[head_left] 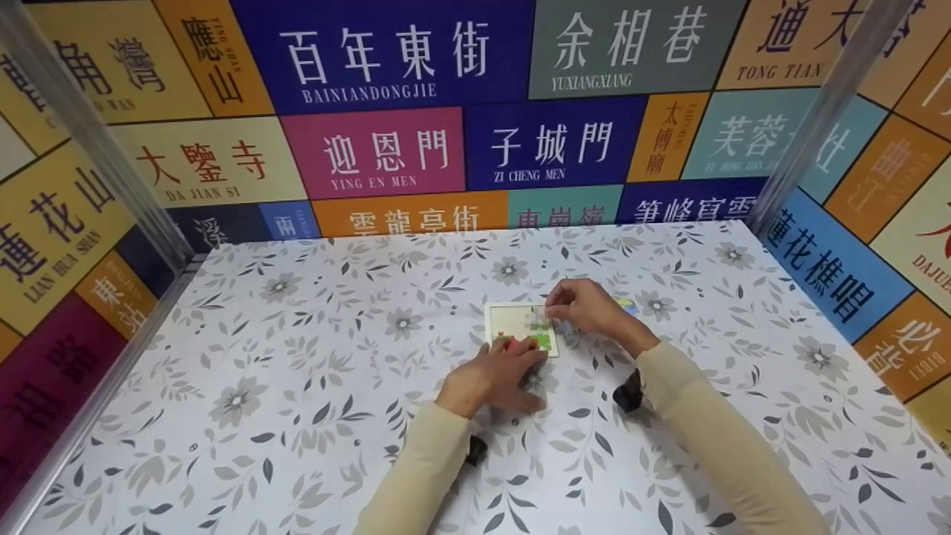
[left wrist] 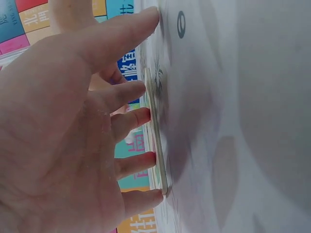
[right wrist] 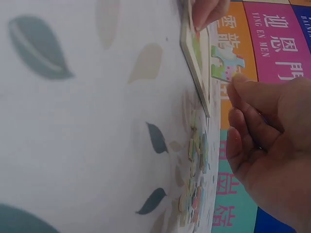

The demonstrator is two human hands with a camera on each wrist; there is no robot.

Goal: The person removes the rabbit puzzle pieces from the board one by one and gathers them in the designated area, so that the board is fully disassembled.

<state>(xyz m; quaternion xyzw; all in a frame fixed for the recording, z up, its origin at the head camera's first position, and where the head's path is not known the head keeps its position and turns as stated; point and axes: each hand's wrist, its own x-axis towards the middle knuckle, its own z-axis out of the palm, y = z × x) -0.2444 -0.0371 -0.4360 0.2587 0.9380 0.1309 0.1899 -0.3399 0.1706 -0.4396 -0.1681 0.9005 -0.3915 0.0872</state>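
A small jigsaw board (head_left: 487, 324) with a pale raised frame lies flat on the table, and fitted pieces with green and red show along its near side. My left hand (head_left: 496, 377) rests its spread fingertips on the near part of the board; in the left wrist view those fingers (left wrist: 133, 165) reach straight onto its edge. Over the board's right side, my right hand (head_left: 591, 306) pinches a puzzle piece (right wrist: 228, 63) between thumb and index finger. That piece is thin, with blue, green and pink printing, and is held tilted above the frame.
Loose puzzle pieces (right wrist: 197, 150) lie to the right of the board, partly hidden by the right hand in the head view. A floral cloth (head_left: 297, 416) covers the table. Printed panels (head_left: 371, 148) with large characters stand along its back and sides.
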